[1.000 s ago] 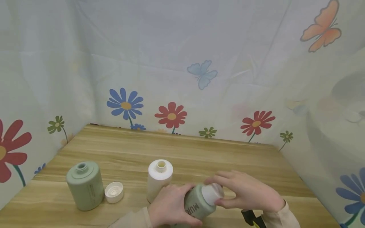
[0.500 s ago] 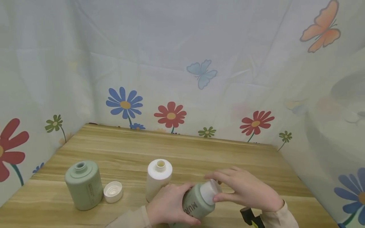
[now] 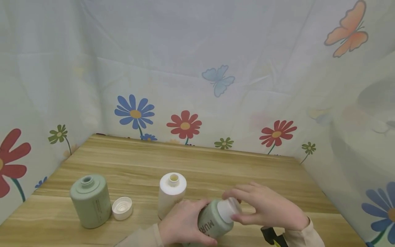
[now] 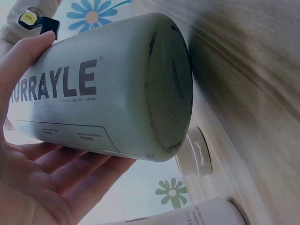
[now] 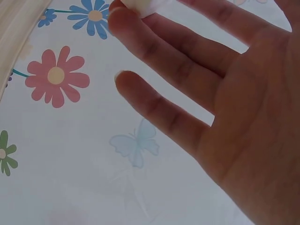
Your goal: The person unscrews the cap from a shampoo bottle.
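A green bottle (image 3: 214, 221) with dark lettering is tilted over the table, its white cap (image 3: 229, 209) pointing up and to the right. My left hand (image 3: 183, 223) grips the bottle's body, thumb on the near side; in the left wrist view the lettered side and base of the green bottle (image 4: 108, 89) show. My right hand (image 3: 265, 206) pinches the cap between thumb and fingers. Only a bit of the white cap (image 5: 143, 5) appears at the top of the right wrist view. The cap sits on the bottle's neck.
Just behind my left hand stands an uncapped white bottle (image 3: 172, 192). On the left are an uncapped green bottle (image 3: 92, 204) and, beside it, a loose white cap (image 3: 122, 208). The wooden table (image 3: 148, 154) meets a flowered curtain (image 3: 172, 82) at the back and sides.
The right fingers have shifted slightly round the cap: the thumb dipped in a little, then the fingers moved back. Bottle and left hand have hardly moved.
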Available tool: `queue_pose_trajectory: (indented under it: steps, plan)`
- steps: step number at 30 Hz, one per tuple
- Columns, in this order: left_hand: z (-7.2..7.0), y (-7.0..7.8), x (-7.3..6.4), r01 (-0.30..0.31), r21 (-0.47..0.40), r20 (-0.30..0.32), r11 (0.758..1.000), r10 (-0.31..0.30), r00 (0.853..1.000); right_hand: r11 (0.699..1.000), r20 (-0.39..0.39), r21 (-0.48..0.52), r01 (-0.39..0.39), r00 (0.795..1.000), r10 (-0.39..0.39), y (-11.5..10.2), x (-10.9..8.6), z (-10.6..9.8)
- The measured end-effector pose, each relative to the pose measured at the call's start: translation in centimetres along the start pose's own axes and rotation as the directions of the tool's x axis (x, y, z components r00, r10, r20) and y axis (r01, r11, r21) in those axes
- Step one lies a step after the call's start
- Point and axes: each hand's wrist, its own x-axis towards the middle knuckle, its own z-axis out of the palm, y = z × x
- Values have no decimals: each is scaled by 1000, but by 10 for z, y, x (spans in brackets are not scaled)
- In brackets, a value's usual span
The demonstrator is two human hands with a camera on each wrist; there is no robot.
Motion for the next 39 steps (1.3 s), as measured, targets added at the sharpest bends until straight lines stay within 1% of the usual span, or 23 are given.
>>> queue_pose_trajectory:
  steps: [7, 8, 10, 13, 15, 16, 24, 27, 33, 35, 39]
  plan:
    - [1, 1, -1, -16, 14, -17, 1000, 16, 1000, 993, -25, 32, 111, 994, -110, 1, 0, -2]
    - [1, 1, -1, -19, 14, -21, 1000, 20, 1000, 993, -24, 34, 114, 993, -114, 1, 0, -2]
    - [1, 0, -2, -28, 10, -25, 1000, 29, 999, 995, -6, 54, 89, 996, -88, 0, -1, -2]
    - [1, 0, -3, -38, 13, -24, 999, 39, 999, 995, 53, 100, -17, 999, 12, -2, -1, -3]
    - [2, 0, -3, -42, 13, -20, 999, 42, 999, 988, 95, 123, -97, 992, 85, -2, 0, -3]
    - [2, 0, -3, -42, 15, -20, 999, 42, 999, 984, 109, 131, -120, 988, 106, -2, 0, -3]
    - [3, 1, -2, -50, 9, -28, 999, 51, 998, 973, 167, 151, -172, 975, 147, -1, 0, -4]
    - [3, 1, -2, -47, 14, -34, 999, 47, 998, 974, 174, 148, -175, 974, 148, -2, -1, -5]
    - [4, 2, -3, -36, 27, -44, 999, 37, 998, 987, 153, 123, -100, 985, 81, -3, -2, -6]
    - [4, 3, -3, -31, 29, -44, 999, 32, 998, 991, 137, 121, -61, 990, 45, -2, -2, -5]
    - [4, 3, -3, -17, 28, -44, 999, 18, 999, 992, 84, 115, 42, 995, -51, -1, -2, -4]
